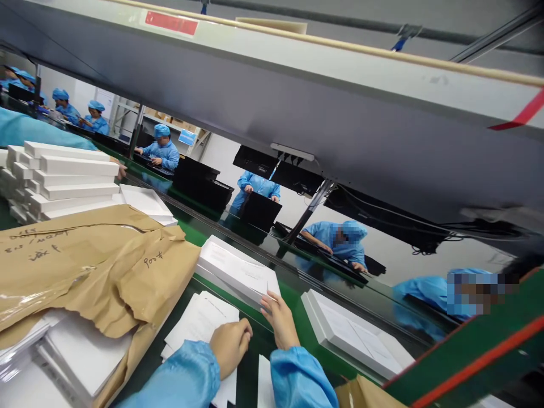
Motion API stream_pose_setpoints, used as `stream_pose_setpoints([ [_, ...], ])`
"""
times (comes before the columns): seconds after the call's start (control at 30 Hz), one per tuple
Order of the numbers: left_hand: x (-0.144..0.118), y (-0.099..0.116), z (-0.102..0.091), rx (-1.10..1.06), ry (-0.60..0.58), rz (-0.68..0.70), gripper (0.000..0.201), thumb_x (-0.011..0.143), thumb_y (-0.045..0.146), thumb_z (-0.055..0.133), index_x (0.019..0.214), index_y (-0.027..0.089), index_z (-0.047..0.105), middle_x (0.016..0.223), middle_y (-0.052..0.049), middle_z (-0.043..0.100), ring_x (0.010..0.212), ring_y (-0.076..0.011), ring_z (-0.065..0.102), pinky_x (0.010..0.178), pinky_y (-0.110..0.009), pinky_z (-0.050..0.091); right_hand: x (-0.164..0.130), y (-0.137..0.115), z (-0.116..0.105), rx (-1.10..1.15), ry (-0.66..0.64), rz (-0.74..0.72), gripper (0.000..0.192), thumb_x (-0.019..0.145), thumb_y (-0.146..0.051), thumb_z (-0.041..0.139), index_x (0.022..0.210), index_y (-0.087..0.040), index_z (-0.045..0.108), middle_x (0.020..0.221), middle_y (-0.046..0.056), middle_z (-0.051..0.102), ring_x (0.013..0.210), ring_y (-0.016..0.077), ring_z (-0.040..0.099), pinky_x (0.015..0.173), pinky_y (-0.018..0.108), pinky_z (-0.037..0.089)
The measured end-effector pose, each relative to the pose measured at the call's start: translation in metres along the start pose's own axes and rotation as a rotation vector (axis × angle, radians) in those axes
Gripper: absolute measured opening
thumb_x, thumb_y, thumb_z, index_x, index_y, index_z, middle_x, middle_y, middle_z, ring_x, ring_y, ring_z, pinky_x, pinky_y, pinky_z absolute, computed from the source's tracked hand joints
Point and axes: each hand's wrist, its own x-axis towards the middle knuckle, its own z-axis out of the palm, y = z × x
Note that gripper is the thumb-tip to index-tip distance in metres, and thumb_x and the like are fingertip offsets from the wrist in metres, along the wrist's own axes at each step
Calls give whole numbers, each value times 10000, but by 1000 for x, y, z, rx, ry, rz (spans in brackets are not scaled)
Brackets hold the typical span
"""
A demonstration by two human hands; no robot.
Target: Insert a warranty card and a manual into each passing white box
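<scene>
Looking down from the head camera: the person's left hand (230, 344), in a blue sleeve, rests with fingers curled in a loose fist on a stack of white paper sheets (199, 323) that lies on the green work surface (297, 309). The right hand (279, 320) is just beside it, fingers extended and slightly spread, their tips touching the near corner of a flat white box (238, 272) — it is not gripping the box. This box lies tilted on the green surface, directly above the paper sheets in the frame and touching the torn brown wrapping paper (93, 266) at its left edge.

A second white box (352, 334) lies further right on the same surface, apart from both hands. Beneath the brown wrapping paper, at lower left, more white sheets (80, 351) show. Behind, at upper left, stands a pile of white boxes (59, 178). A grey overhead shelf (297, 85) spans the frame — below it, across the line, several co-workers in blue coats and caps (164, 147) handle black panels (259, 209).
</scene>
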Motion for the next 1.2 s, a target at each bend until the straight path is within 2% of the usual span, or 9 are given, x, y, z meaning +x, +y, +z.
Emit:
stream_pose_setpoints([
  [0.13,0,-17,-28,229,78,-41,213,745,197,291,841,215,480,855,-33,543,802,-152,494,695,-273,360,-15,1,-9,-300,-17,-83,180,652,-323,443,753,-263,579,923,96,587,929,246,477,736,374,366],
  [0.27,-9,-35,-46,450,178,-136,212,729,195,320,855,205,490,945,-56,485,898,-186,436,732,-316,322,-4,2,0,-590,20,-131,256,699,-298,399,892,-224,550,1114,86,470,1108,266,257,872,514,125],
  [0.33,-13,-40,-47,502,210,-160,220,723,198,322,859,211,494,961,-57,477,903,-197,426,727,-331,311,8,3,4,-696,-5,-118,219,721,-283,395,848,-223,564,1044,79,518,1085,270,283,845,570,47],
  [0.47,-15,-42,-45,526,215,-185,245,716,198,326,887,209,501,997,-66,473,926,-209,415,743,-347,296,25,6,5,-824,-94,-99,201,751,-290,401,675,-242,582,769,29,596,932,240,430,808,599,54],
  [0.67,-10,-39,-52,560,207,-316,392,708,263,385,1082,147,395,1077,-123,425,985,-243,374,756,-385,304,17,5,0,-890,-56,-110,234,774,-287,347,731,-222,567,865,45,573,948,226,424,809,575,117],
  [0.8,-8,-35,-58,561,110,-426,490,631,383,491,1018,88,432,1009,-147,437,939,-267,388,695,-402,346,-10,-5,-2,-866,-26,-149,237,756,-256,349,896,-206,534,996,62,528,999,216,395,838,466,215],
  [0.97,-11,-29,-52,638,126,-339,450,670,434,431,976,107,476,1039,-141,422,960,-262,363,725,-400,317,-75,-23,-2,-785,-183,-255,244,760,-285,356,923,-223,527,986,34,547,972,180,435,822,334,313],
  [1.1,-15,-24,-45,634,140,-250,480,676,460,410,1051,162,454,1058,-120,437,975,-259,355,743,-395,285,-134,-34,7,-755,-444,-238,254,751,-270,391,969,-248,519,994,51,553,946,209,461,785,363,349],
  [1.2,-17,-22,-45,632,121,-223,491,661,453,435,1069,180,451,1031,-113,464,965,-258,369,743,-391,271,-158,-40,14,-810,-494,-185,311,743,-284,414,1045,-258,484,1139,68,469,1040,253,385,837,454,283],
])
